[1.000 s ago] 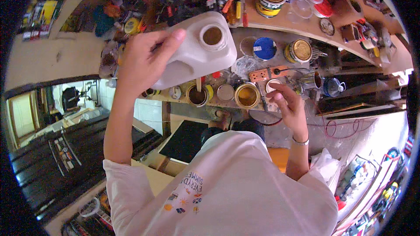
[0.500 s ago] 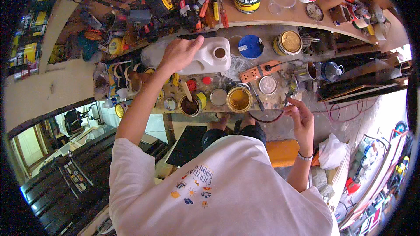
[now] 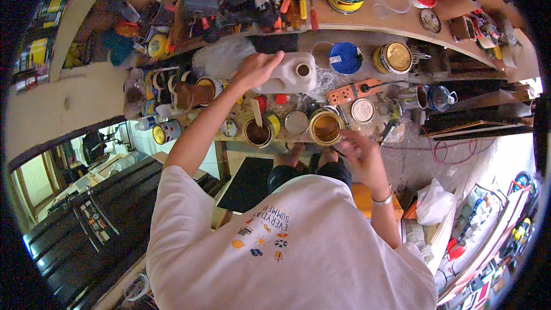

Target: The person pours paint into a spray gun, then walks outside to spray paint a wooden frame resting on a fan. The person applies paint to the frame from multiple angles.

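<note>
My left hand (image 3: 258, 69) grips the pale plastic jug (image 3: 290, 80), which has its cap off and rests at the back of the cluttered bench among bags and cans. My right hand (image 3: 361, 152) is slightly blurred, fingers loosely curved and apart, at the right edge of an open tin of golden-brown liquid (image 3: 326, 127); whether they touch it is unclear. Left of that tin are a round lid (image 3: 297, 121) and an open tin of dark brown contents (image 3: 258, 132) with a wooden stick (image 3: 256, 109) in it.
An orange power strip (image 3: 344, 92), blue lid (image 3: 346, 57) and closed gold tin (image 3: 396, 56) sit behind. A shelf (image 3: 367, 22) holds tools and containers. A water bottle (image 3: 441, 96) stands right. My feet (image 3: 295, 152) are below the bench; a white bag (image 3: 433, 201) lies lower right.
My left hand has set the jug down farther back, from held high over the bench. My right hand has moved down and in toward the golden-brown tin.
</note>
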The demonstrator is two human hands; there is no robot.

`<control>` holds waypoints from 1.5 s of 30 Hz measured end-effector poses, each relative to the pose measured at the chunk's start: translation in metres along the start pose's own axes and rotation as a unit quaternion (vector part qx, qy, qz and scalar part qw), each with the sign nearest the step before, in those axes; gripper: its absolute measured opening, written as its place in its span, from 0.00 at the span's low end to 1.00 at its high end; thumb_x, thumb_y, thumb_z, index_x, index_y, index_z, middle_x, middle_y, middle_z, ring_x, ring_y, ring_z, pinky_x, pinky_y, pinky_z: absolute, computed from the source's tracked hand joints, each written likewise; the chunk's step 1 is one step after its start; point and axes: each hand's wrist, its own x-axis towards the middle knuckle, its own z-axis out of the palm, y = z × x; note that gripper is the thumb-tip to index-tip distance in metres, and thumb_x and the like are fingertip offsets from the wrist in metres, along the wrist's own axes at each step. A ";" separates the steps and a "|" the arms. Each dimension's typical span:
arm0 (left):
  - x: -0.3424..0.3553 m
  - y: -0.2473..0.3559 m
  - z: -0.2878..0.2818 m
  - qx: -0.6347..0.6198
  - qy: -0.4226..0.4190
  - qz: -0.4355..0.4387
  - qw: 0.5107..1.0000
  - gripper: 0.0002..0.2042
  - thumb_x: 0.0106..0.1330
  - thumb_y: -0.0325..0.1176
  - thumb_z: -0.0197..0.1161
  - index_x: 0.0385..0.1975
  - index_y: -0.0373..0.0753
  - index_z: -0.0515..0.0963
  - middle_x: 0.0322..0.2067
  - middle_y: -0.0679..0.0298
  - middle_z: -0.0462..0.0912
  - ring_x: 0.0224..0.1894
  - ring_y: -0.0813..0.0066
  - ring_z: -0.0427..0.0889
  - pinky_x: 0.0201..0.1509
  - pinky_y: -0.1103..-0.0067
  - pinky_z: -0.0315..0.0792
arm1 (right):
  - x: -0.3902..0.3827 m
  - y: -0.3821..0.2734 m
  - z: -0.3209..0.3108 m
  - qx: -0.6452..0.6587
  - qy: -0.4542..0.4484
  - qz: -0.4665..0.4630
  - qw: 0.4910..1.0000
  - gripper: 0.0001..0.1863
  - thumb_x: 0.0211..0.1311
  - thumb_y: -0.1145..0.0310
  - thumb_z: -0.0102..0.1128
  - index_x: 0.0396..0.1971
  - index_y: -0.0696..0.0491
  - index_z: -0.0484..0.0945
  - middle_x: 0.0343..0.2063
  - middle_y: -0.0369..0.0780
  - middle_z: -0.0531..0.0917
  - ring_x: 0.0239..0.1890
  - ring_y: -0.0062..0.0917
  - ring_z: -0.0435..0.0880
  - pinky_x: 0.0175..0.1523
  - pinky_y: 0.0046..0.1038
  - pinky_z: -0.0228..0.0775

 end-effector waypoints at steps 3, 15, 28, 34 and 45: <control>0.002 -0.014 0.002 -0.032 -0.017 0.013 0.999 0.33 0.73 0.62 0.36 0.37 0.40 0.83 0.29 0.44 0.83 0.39 0.42 0.82 0.45 0.56 0.73 | 0.021 -0.010 0.052 -0.037 -0.092 -0.014 0.995 0.21 0.65 0.60 0.61 0.51 0.59 0.75 0.32 0.52 0.85 0.33 0.44 0.86 0.38 0.39 0.77; -0.087 -0.038 -0.027 -0.170 0.314 0.305 0.883 0.09 0.69 0.36 0.58 0.36 0.36 0.77 0.35 0.57 0.81 0.41 0.54 0.80 0.46 0.66 0.73 | 0.137 0.026 0.223 -0.213 -0.024 -0.014 0.977 0.25 0.60 0.45 0.62 0.40 0.55 0.80 0.25 0.52 0.83 0.29 0.49 0.84 0.32 0.46 0.74; -0.111 -0.176 0.065 -0.075 0.114 0.263 0.955 0.09 0.66 0.35 0.61 0.43 0.45 0.80 0.37 0.57 0.84 0.37 0.56 0.83 0.42 0.66 0.77 | 0.050 0.015 0.226 -0.315 -0.047 -0.184 0.930 0.12 0.58 0.68 0.62 0.43 0.48 0.84 0.45 0.34 0.85 0.38 0.33 0.85 0.42 0.33 0.81; -0.031 -0.173 0.098 0.199 -0.031 0.367 0.908 0.21 0.68 0.33 0.53 0.61 0.57 0.70 0.37 0.54 0.82 0.40 0.55 0.84 0.41 0.62 0.78 | 0.035 0.020 0.245 -0.312 0.044 -0.200 0.928 0.14 0.50 0.73 0.61 0.39 0.50 0.82 0.47 0.35 0.84 0.41 0.34 0.84 0.41 0.33 0.81; 0.024 -0.176 0.154 0.154 -0.125 0.232 0.952 0.32 0.70 0.64 0.41 0.59 0.46 0.72 0.48 0.46 0.81 0.46 0.45 0.82 0.53 0.59 0.76 | 0.051 0.031 0.247 -0.310 0.051 -0.209 0.926 0.24 0.44 0.74 0.62 0.47 0.48 0.79 0.52 0.37 0.81 0.45 0.35 0.82 0.47 0.37 0.79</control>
